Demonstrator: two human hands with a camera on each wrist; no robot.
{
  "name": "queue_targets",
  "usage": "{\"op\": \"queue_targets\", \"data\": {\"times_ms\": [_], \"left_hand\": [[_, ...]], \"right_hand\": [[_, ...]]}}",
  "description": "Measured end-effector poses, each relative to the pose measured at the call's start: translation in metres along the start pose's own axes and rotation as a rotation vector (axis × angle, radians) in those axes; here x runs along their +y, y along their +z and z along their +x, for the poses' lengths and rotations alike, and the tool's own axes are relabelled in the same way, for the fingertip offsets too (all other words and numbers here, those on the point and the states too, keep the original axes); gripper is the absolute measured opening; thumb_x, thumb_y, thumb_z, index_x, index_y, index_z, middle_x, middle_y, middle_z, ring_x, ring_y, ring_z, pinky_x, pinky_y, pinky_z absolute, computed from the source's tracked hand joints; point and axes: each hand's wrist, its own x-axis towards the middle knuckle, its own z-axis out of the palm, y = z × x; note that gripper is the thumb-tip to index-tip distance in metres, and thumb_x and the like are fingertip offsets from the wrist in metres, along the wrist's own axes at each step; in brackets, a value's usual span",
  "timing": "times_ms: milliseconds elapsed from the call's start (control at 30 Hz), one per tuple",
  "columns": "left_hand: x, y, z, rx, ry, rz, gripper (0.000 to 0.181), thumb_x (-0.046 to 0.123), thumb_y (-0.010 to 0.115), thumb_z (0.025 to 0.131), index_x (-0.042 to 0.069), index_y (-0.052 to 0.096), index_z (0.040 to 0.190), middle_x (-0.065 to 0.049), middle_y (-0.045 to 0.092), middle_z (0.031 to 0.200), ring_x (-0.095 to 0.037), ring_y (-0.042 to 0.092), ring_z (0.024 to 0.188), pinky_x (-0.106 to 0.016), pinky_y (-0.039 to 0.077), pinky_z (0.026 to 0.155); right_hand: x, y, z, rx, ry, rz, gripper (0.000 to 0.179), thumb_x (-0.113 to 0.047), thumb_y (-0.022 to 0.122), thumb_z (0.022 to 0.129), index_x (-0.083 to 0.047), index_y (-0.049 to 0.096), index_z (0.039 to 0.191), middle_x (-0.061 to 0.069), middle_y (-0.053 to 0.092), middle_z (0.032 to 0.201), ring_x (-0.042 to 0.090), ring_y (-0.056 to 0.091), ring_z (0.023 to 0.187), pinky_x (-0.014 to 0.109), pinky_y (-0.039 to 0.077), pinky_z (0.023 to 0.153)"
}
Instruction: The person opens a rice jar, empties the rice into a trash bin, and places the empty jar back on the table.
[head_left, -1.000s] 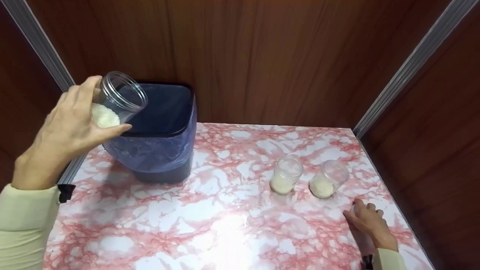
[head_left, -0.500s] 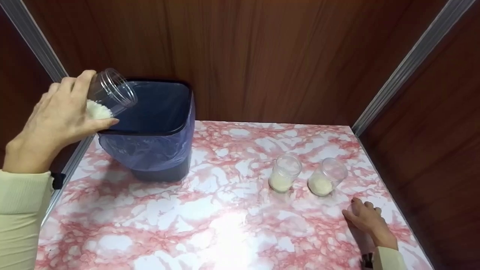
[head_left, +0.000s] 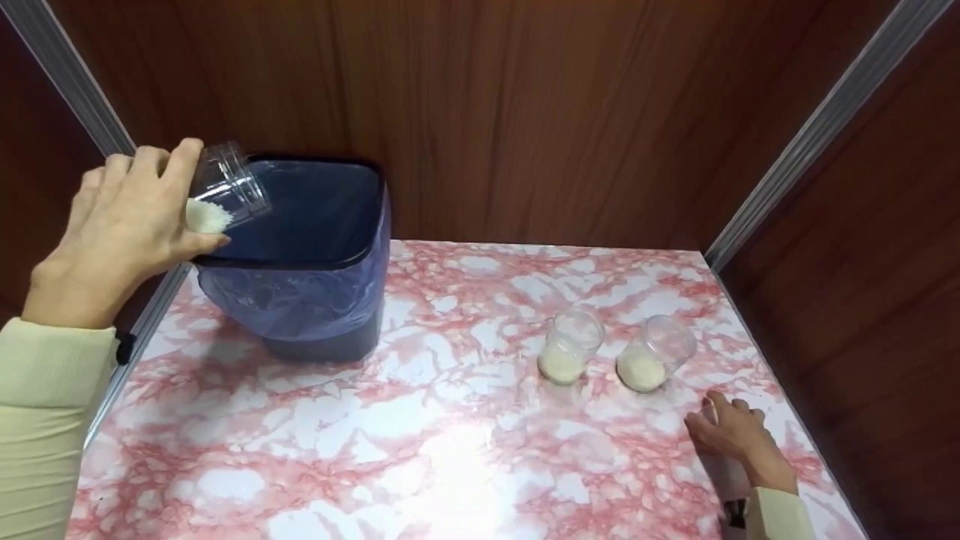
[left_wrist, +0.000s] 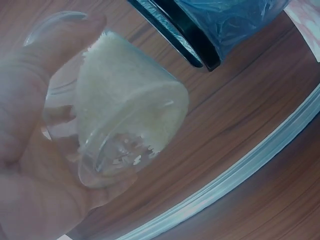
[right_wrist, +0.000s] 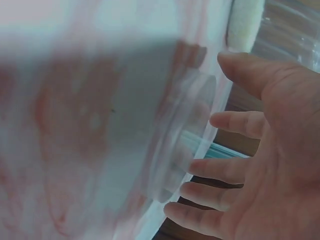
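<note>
My left hand (head_left: pixel 131 210) grips a clear jar (head_left: pixel 225 184), thumb below and fingers over the top. The jar is tipped, its mouth towards the inside of the bin (head_left: pixel 315 259). White grains that look like rice (left_wrist: pixel 120 75) lie along its lower side, heaped towards the mouth; the left wrist view shows part of its base bare. My right hand (head_left: pixel 731 431) is low at the table's right side, fingers loosely spread. In the right wrist view a clear round lid (right_wrist: pixel 182 137) lies by its fingertips; whether they touch it I cannot tell.
Two clear jars, a left one (head_left: pixel 571 345) and a right one (head_left: pixel 655 354), stand on the marbled table (head_left: pixel 420 420) with pale grains in the bottom. The bin has a bluish plastic liner. Brown wood panels (head_left: pixel 525 112) enclose the back and sides.
The left hand has moved slightly left and tilted the jar further, its mouth lower over the bin. The grains have shifted inside. The right hand has stayed nearly still.
</note>
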Motion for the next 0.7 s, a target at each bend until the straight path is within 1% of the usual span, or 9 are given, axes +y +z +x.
{"op": "queue_targets", "data": {"times_ms": [100, 167, 300, 400, 533, 700], "left_hand": [[-0.002, 0.000, 0.001, -0.025, -0.006, 0.026, 0.103, 0.032, 0.082, 0.077, 0.010, 0.016, 0.152, -0.040, 0.037, 0.133, -0.061, 0.033, 0.112, -0.075, 0.025, 0.096], [-0.002, 0.001, 0.003, -0.031, 0.001, 0.048, 0.101, 0.032, 0.082, 0.077, 0.009, 0.018, 0.151, -0.040, 0.038, 0.130, -0.062, 0.034, 0.111, -0.075, 0.026, 0.094], [0.000, 0.002, 0.005, -0.040, 0.032, 0.090, 0.096, 0.030, 0.083, 0.075, 0.009, 0.023, 0.147, -0.038, 0.042, 0.125, -0.060, 0.037, 0.108, -0.074, 0.029, 0.090], [0.003, 0.004, 0.007, -0.045, 0.055, 0.115, 0.095, 0.029, 0.084, 0.074, 0.010, 0.024, 0.145, -0.037, 0.044, 0.123, -0.059, 0.039, 0.107, -0.073, 0.030, 0.089], [0.007, 0.006, 0.009, -0.039, 0.081, 0.135, 0.093, 0.027, 0.084, 0.072, 0.010, 0.026, 0.143, -0.034, 0.045, 0.120, -0.058, 0.040, 0.105, -0.072, 0.031, 0.086], [0.009, 0.009, 0.009, -0.013, 0.107, 0.161, 0.092, 0.022, 0.086, 0.070, 0.010, 0.029, 0.141, -0.033, 0.046, 0.116, -0.058, 0.041, 0.103, -0.070, 0.032, 0.082]], "right_hand": [[0.002, -0.001, 0.001, 0.023, -0.030, -0.001, 0.066, -0.046, 0.051, 0.097, 0.006, 0.038, 0.136, 0.048, 0.043, 0.123, 0.070, 0.038, 0.108, 0.073, 0.039, 0.082], [0.003, 0.000, 0.001, 0.031, -0.042, -0.010, 0.065, -0.045, 0.050, 0.097, 0.007, 0.039, 0.135, 0.047, 0.045, 0.122, 0.070, 0.040, 0.107, 0.073, 0.039, 0.084], [0.005, 0.002, 0.002, 0.010, -0.020, -0.010, 0.070, -0.048, 0.049, 0.098, 0.008, 0.037, 0.139, 0.050, 0.039, 0.127, 0.073, 0.038, 0.108, 0.074, 0.038, 0.087], [0.006, 0.003, 0.001, 0.001, -0.016, -0.009, 0.072, -0.049, 0.048, 0.098, 0.009, 0.036, 0.140, 0.050, 0.038, 0.129, 0.074, 0.038, 0.108, 0.074, 0.038, 0.089], [0.007, 0.004, 0.000, 0.000, -0.025, -0.022, 0.071, -0.048, 0.047, 0.098, 0.009, 0.038, 0.139, 0.050, 0.040, 0.127, 0.073, 0.039, 0.108, 0.074, 0.038, 0.089], [0.005, 0.002, 0.001, -0.003, -0.015, -0.027, 0.072, -0.049, 0.046, 0.099, 0.009, 0.037, 0.140, 0.050, 0.039, 0.128, 0.074, 0.038, 0.108, 0.074, 0.038, 0.089]]}}
